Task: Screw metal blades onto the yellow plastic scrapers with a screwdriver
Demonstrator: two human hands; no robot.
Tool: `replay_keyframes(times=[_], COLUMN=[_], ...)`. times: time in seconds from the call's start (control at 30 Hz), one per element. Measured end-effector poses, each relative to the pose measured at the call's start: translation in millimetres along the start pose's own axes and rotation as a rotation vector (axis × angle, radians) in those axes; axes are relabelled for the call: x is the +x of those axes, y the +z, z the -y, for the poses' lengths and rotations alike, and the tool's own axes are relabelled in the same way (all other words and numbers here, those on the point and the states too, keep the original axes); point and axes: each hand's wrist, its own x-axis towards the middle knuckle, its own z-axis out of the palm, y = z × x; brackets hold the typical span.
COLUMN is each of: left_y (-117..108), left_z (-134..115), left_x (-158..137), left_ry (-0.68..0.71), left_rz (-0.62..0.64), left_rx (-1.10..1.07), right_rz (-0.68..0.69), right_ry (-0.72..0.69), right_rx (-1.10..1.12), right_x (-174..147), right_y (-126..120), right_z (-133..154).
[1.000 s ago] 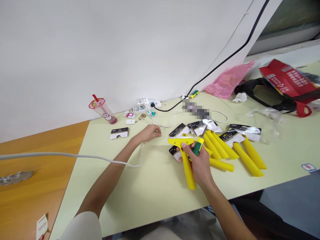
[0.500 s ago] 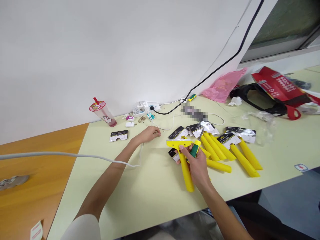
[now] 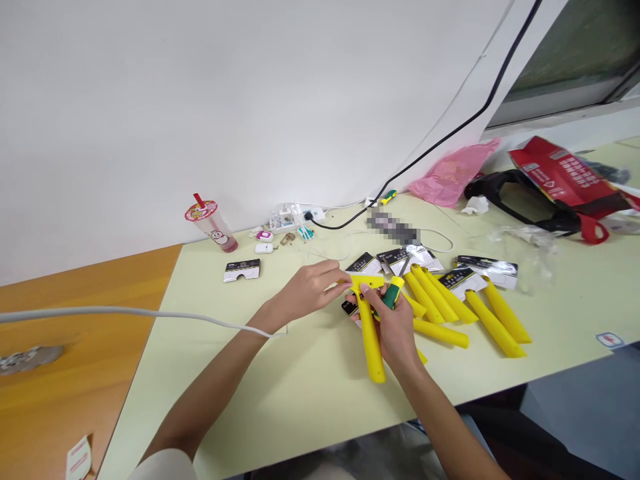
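My right hand is closed around a yellow scraper, whose wide head points up and whose handle hangs down. The same hand also grips a green and yellow screwdriver, its shaft pointing up and away. At the left end of the scraper head is my left hand, with thumb and fingertips pinched together. Whatever lies between those fingertips is too small or hidden to make out. Right of my hands lie several loose yellow handles and black-and-white cards.
A drink cup with a straw stands at the back left, near a card. By the wall sits a power strip. A second screwdriver, a pink bag and a red bag are farther right. A grey cable crosses above my left forearm.
My left hand has moved right and toward me, from the table near the cable to the scraper head. My right hand keeps hold of the scraper and screwdriver, nearly unmoved.
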Motion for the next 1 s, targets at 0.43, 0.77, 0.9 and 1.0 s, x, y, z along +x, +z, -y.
replay_keyframes(times=[0.43,0.77,0.9,1.0], left_y=[2.3,8.9,7.1,11.6], left_z=[9.5,17.3,29.1,52.0], left_x=[-19.5,-26.0,-18.0,-4.9], left_ry=[0.327,0.218,-0.238,-0.577], left_rz=[-0.191,-0.193,-0.231,-0.086], left_rx=[0.258,0.072,-0.154,-0.138], right_rz=[-0.006,0.014,-0.031,-0.070], right_ry=[0.037,0.036,0.018,-0.023], right_rx=[-0.032,-0.053,-0.048,-0.020], right_x=[-3.3,-0.3,-0.6,-2.9], right_y=[2.2,-2.3,-4.7,-6.0], right_z=[1.0,-1.0,2.2,5.2])
